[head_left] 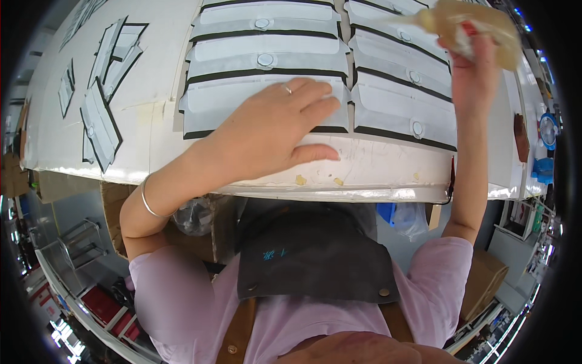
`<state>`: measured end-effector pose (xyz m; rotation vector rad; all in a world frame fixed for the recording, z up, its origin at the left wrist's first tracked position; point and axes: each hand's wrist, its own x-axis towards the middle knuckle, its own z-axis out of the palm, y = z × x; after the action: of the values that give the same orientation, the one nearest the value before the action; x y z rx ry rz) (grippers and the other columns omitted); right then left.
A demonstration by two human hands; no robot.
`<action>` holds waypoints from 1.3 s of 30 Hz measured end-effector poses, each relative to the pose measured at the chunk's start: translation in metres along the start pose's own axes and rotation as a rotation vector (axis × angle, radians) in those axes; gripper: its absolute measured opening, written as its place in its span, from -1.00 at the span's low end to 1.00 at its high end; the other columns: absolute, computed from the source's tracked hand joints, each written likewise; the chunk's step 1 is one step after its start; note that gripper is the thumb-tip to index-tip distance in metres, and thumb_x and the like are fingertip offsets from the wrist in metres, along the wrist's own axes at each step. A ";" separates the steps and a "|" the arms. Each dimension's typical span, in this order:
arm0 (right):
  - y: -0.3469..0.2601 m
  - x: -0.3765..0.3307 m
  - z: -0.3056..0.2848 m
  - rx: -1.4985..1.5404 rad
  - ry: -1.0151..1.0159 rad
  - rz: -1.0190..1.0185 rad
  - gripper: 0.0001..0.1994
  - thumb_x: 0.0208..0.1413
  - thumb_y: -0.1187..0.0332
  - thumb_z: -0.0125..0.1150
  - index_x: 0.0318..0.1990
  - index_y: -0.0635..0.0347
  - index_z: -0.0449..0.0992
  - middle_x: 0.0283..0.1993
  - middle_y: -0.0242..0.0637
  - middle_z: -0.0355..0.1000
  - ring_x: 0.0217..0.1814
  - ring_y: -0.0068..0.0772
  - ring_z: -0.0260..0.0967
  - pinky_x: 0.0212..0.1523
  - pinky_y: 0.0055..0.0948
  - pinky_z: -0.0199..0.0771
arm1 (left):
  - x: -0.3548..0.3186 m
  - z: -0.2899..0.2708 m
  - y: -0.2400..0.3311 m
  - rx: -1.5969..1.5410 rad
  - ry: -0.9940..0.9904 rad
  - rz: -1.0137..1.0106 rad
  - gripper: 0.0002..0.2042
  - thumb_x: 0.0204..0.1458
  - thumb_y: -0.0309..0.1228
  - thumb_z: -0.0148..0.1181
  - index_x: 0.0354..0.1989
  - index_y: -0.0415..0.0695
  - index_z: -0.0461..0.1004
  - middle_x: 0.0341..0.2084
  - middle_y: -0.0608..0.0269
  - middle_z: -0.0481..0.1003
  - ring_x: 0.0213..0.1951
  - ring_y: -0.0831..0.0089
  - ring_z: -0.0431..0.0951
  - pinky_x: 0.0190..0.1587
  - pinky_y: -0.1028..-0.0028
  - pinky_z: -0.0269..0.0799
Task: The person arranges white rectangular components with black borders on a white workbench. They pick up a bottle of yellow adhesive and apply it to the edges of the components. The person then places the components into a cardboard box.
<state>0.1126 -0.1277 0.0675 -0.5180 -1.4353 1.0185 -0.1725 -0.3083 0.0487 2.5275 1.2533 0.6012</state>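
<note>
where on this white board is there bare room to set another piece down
Bare: the strip of white board between the front edge and the nearest flap pieces, right of the left hand; also between the loose pieces at left and the rows. Crowded: both overlapped rows, under the right hand.

A workshop or small factory: a white paper-covered counter (151, 139) carries rows of identical white, black-edged flap pieces with snaps (267, 57), with brown cardboard boxes (482, 282) and metal racks (79, 242) below.

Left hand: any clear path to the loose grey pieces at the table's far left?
Probably yes. The left hand lies flat on the nearest white flap piece, holding nothing, and bare table lies between it and the loose grey pieces.
</note>
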 end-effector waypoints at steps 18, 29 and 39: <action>0.034 -0.009 0.014 -0.071 -0.201 0.314 -0.58 0.28 0.19 0.08 0.15 0.31 0.30 0.01 -0.17 0.43 -0.01 -0.32 0.48 -0.15 -0.25 0.60 | 0.049 -0.006 -0.057 0.090 -0.017 0.003 -0.39 0.04 0.06 0.21 0.05 -0.26 0.43 0.08 0.00 0.39 0.11 0.03 0.38 0.12 0.19 0.36; 0.025 0.002 0.019 -0.024 -0.157 0.286 -0.53 0.13 0.16 0.32 0.09 0.23 0.37 -0.06 -0.30 0.45 -0.06 -0.48 0.41 -0.05 -0.40 0.44 | 0.054 -0.024 -0.057 0.061 -0.045 0.003 -0.37 0.03 0.09 0.21 0.07 -0.22 0.42 0.10 -0.05 0.36 0.14 -0.02 0.35 0.12 0.15 0.35; 0.027 0.062 -0.011 -0.167 -0.014 -0.255 -0.57 0.21 0.33 0.17 0.20 0.21 0.33 0.17 -0.19 0.37 0.20 -0.22 0.36 0.27 -0.09 0.35 | 0.050 -0.022 -0.059 0.055 -0.039 0.001 -0.37 0.03 0.08 0.22 0.10 -0.20 0.41 0.13 -0.06 0.34 0.16 -0.03 0.33 0.15 0.15 0.32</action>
<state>0.1065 -0.0603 0.0785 -0.4344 -1.5622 0.7047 -0.1967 -0.2318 0.0571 2.5721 1.2717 0.5225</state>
